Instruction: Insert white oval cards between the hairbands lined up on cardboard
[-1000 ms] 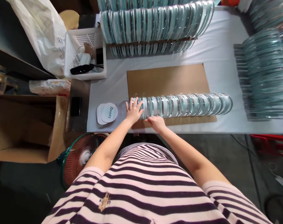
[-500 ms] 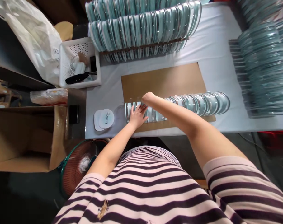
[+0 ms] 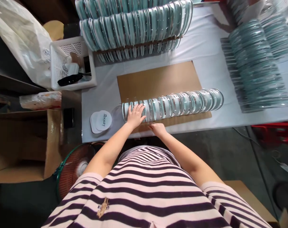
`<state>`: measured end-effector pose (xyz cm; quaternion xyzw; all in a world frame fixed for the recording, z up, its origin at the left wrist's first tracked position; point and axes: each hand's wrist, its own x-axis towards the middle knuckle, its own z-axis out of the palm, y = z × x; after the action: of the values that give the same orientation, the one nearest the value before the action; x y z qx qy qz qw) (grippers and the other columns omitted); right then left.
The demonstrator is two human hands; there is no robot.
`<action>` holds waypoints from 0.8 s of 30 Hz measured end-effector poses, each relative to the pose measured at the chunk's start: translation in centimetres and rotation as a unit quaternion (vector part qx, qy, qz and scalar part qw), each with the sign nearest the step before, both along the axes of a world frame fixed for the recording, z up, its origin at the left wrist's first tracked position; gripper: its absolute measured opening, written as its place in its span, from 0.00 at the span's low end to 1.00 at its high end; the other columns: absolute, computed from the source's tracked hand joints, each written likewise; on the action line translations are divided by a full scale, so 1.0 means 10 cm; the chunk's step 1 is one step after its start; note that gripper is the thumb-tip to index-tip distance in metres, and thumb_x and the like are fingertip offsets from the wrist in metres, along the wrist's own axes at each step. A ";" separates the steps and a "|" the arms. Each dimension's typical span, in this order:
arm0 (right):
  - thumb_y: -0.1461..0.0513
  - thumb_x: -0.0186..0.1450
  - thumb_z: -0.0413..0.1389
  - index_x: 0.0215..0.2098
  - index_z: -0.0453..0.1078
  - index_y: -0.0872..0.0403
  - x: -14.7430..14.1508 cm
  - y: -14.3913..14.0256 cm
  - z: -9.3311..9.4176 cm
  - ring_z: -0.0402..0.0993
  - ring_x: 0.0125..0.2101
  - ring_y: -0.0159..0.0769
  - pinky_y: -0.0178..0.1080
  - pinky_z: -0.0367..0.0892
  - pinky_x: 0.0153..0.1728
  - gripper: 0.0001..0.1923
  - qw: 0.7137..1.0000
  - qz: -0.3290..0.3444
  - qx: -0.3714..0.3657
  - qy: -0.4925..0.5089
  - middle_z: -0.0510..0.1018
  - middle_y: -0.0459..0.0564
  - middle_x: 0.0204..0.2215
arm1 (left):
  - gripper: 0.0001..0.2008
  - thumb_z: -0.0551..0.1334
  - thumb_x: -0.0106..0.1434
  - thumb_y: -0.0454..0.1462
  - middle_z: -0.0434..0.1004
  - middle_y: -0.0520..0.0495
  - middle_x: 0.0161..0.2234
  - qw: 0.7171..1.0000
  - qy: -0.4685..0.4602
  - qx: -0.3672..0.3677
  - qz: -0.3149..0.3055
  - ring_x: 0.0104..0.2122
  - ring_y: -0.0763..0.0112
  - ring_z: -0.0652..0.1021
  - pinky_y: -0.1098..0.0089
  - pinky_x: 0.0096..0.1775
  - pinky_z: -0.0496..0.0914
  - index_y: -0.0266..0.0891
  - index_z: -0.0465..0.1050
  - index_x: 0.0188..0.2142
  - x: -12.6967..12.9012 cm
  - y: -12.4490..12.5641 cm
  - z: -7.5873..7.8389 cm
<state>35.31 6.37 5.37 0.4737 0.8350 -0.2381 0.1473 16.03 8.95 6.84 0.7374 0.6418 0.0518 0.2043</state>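
Observation:
A long row of round clear cases with pale teal inserts lies on its side on a brown cardboard sheet on the white-covered table. My left hand rests flat on the row's left end, fingers spread over the cases. My right hand sits at the near edge of the cardboard just below the row, fingers curled, touching the sheet; whether it holds anything is hidden. A small pile of white round labels printed "Beauty" lies left of the row.
Longer rows of the same cases fill the back of the table and stacks of cases stand at the right. A white basket with small items sits at the left. A cardboard box and a fan stand on the floor.
My right hand has come back from on top of the row to the near edge of the cardboard. My left hand stays on the row's left end.

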 end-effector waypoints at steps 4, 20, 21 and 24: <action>0.54 0.75 0.41 0.50 0.76 0.49 0.11 0.65 0.40 0.77 0.46 0.37 0.34 0.64 0.39 0.22 0.994 -0.076 0.082 0.021 0.81 0.53 0.47 | 0.32 0.57 0.69 0.45 0.52 0.45 0.71 0.999 0.031 0.008 -0.029 0.71 0.54 0.50 0.43 0.69 0.40 0.42 0.54 0.70 0.18 0.08 0.08; 0.66 0.65 0.55 0.43 0.78 0.57 -0.21 1.66 0.68 0.78 0.47 0.48 0.42 0.67 0.45 0.12 0.981 0.177 0.015 -0.078 0.82 0.61 0.43 | 0.31 0.56 0.70 0.47 0.56 0.44 0.70 0.998 0.037 -0.019 -0.043 0.69 0.57 0.57 0.44 0.69 0.43 0.43 0.55 0.69 0.47 0.23 0.00; 0.65 0.66 0.53 0.43 0.78 0.57 -0.06 1.51 0.66 0.79 0.44 0.47 0.40 0.67 0.42 0.13 0.984 0.163 0.035 -0.055 0.82 0.60 0.41 | 0.31 0.57 0.69 0.46 0.56 0.45 0.70 0.998 0.035 -0.013 -0.042 0.69 0.58 0.58 0.44 0.69 0.42 0.44 0.55 0.69 0.47 0.23 0.00; 0.63 0.68 0.49 0.41 0.77 0.54 0.31 0.93 0.46 0.79 0.37 0.41 0.36 0.62 0.34 0.14 0.996 0.078 0.050 0.002 0.83 0.54 0.35 | 0.31 0.58 0.69 0.46 0.57 0.45 0.70 0.999 0.030 0.000 -0.045 0.69 0.58 0.58 0.44 0.69 0.42 0.46 0.56 0.69 0.47 0.22 0.00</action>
<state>38.40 15.70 9.97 0.4136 0.8805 -0.1852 0.1395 20.72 11.10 6.83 0.7667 0.6138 0.0208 0.1872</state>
